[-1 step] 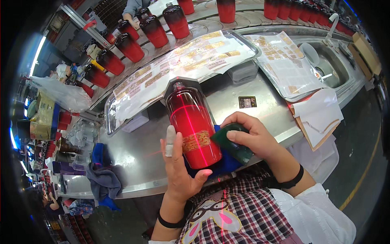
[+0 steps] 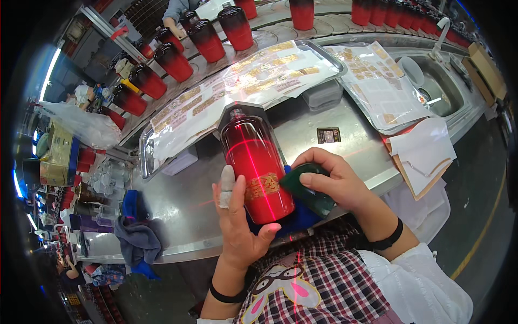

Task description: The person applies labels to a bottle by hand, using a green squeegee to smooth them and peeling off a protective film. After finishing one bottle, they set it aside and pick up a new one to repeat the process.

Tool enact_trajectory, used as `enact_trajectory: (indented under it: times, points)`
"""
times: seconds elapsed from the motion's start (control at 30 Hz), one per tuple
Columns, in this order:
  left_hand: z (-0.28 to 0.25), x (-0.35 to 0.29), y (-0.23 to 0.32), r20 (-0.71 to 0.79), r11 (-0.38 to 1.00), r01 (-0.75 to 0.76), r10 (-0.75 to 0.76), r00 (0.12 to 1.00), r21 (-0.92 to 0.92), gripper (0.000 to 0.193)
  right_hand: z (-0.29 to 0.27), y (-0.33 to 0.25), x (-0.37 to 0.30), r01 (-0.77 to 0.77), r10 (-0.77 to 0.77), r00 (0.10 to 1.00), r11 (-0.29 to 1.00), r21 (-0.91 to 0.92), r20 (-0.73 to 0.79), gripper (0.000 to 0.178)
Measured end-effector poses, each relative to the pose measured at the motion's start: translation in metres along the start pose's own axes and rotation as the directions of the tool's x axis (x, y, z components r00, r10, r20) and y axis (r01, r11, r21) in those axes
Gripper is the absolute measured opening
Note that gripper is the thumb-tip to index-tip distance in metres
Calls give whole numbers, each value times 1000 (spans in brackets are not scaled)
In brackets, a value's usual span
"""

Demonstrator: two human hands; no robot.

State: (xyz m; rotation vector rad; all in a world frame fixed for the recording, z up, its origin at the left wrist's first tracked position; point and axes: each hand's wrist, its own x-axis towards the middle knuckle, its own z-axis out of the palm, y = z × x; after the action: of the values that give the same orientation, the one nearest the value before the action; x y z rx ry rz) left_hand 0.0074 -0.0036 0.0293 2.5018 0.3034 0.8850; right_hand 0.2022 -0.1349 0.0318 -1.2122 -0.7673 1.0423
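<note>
A glossy red bottle (image 2: 268, 209) with a dark top lies tilted in front of me, its neck in a dark angular holder (image 2: 220, 120). A gold decal (image 2: 263, 186) sits on its lower front, and red laser lines cross the glass. My left hand (image 2: 236, 224) is closed about the bottle's lower left, fingers along its side and thumb by the base. One finger wears a pale wrap. Between thumb and fingers, my right hand (image 2: 337, 181) pinches a dark green flat scraper (image 2: 310, 195). Its tip meets the bottle by the decal's right end. A blue cloth (image 2: 302, 218) shows underneath.
Behind stands a metal tray (image 2: 145, 156) with sheets of gold decals; more sheets (image 2: 372, 81) lie right, near a sink (image 2: 450, 81). Red-black bottles (image 2: 172, 62) line a curved conveyor, where another person's hand (image 2: 174, 28) shows. A grey cloth (image 2: 137, 240) hangs at the left edge.
The bottles on the conveyor have shifted very slightly to the right. The decal's visible left end sits slightly further right, and my left fingers have moved a little.
</note>
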Motion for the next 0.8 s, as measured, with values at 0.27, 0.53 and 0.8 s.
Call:
enact_trajectory:
  times: [0.27,0.53,0.8]
  points:
    - [1,14,17,19,979,-53,50,999,199,62,8,-3,3,95,-93,994,994,-48,52,26]
    - [4,2,19,35,978,-36,30,999,204,66,4,2,-1,63,-63,998,995,-81,-1,25]
    - [11,-2,30,69,856,-77,48,996,512,77,1,8,-3,34,-38,998,995,-93,-46,25]
